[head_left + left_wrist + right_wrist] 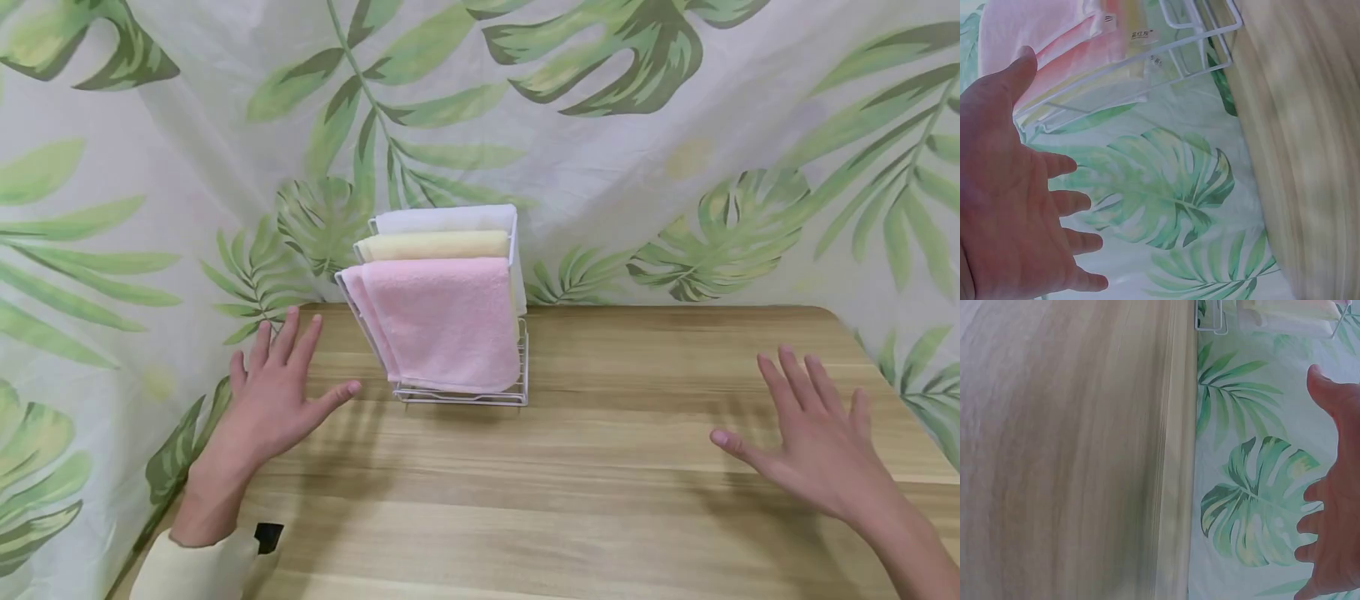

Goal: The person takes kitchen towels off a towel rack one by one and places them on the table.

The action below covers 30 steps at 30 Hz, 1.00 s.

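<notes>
A white wire rack stands at the back middle of a wooden table. Over its bars hang a pink towel in front, a yellow towel behind it and a white towel at the back. My left hand hovers flat, fingers spread, just left of the rack and holds nothing. My right hand is spread over the table's right side, far from the rack, also holding nothing. In the left wrist view the left hand is near the rack. The right hand shows spread fingers.
A leaf-print curtain hangs close behind and beside the table. The table's rounded back right corner meets the curtain. A pale sleeve covers my left forearm.
</notes>
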Each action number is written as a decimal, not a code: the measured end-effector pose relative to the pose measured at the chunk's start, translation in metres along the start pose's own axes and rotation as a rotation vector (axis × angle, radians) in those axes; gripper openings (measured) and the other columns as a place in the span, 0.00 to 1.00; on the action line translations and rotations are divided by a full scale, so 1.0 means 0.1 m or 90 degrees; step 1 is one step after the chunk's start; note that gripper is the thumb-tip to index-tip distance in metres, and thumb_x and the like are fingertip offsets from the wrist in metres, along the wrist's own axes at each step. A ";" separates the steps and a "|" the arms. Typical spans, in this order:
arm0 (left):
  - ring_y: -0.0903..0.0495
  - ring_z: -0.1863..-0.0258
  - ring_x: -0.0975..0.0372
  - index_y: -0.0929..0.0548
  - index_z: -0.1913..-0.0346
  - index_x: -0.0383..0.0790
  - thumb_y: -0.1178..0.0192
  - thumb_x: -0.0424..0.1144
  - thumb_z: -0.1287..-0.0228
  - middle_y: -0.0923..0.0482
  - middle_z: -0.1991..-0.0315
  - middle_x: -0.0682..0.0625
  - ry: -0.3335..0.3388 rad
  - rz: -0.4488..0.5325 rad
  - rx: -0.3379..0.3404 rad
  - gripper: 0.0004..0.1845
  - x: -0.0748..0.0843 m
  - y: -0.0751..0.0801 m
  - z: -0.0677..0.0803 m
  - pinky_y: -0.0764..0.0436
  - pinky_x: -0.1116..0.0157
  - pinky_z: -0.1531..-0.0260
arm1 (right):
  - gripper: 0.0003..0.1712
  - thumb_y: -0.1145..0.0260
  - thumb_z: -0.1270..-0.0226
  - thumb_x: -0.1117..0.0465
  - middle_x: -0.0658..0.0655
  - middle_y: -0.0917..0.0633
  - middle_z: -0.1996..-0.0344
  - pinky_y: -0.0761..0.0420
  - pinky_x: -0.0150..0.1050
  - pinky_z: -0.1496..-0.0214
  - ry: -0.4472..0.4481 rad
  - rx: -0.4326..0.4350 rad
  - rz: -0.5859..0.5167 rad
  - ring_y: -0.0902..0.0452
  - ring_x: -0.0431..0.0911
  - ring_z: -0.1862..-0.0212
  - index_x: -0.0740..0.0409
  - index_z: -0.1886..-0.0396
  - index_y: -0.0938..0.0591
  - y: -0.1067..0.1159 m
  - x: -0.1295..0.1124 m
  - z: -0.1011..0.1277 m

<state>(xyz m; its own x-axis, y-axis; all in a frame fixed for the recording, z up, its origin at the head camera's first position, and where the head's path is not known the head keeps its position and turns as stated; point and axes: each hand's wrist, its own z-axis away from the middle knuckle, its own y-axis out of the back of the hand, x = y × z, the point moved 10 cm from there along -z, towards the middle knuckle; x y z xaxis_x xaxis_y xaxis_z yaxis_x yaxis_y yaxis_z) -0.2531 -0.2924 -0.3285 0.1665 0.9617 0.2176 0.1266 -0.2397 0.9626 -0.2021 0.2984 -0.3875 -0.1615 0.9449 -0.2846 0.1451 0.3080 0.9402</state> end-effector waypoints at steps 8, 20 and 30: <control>0.64 0.16 0.25 0.55 0.12 0.43 0.38 0.69 0.28 0.67 0.11 0.36 -0.018 0.033 0.023 0.57 0.01 0.12 0.01 0.58 0.16 0.29 | 0.67 0.30 0.32 0.30 0.72 0.56 0.13 0.81 0.85 0.25 0.024 0.012 -0.015 0.70 0.73 0.13 0.63 0.12 0.53 0.06 -0.15 -0.10; 0.48 0.17 0.29 0.46 0.15 0.34 0.30 0.53 0.27 0.50 0.14 0.29 -0.118 0.119 0.120 0.51 0.19 0.37 -0.11 0.42 0.25 0.24 | 0.67 0.29 0.32 0.31 0.63 0.60 0.11 0.75 0.84 0.22 0.078 0.032 -0.045 0.69 0.69 0.12 0.58 0.11 0.55 0.14 -0.53 -0.34; 0.40 0.18 0.34 0.43 0.14 0.41 0.31 0.52 0.26 0.41 0.16 0.33 -0.118 0.169 0.159 0.47 0.37 0.51 -0.28 0.36 0.29 0.24 | 0.68 0.29 0.32 0.31 0.65 0.57 0.11 0.69 0.87 0.23 0.094 0.030 -0.074 0.69 0.64 0.11 0.57 0.11 0.55 0.22 -0.81 -0.49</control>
<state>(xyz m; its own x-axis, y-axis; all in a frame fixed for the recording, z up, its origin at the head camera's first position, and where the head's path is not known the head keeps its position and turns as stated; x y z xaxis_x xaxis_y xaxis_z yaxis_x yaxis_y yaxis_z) -0.2675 -0.2653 -0.2664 0.3964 0.8274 0.3979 0.2852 -0.5229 0.8033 -0.2334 0.2238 -0.3345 -0.3206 0.8770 -0.3578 0.1619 0.4229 0.8916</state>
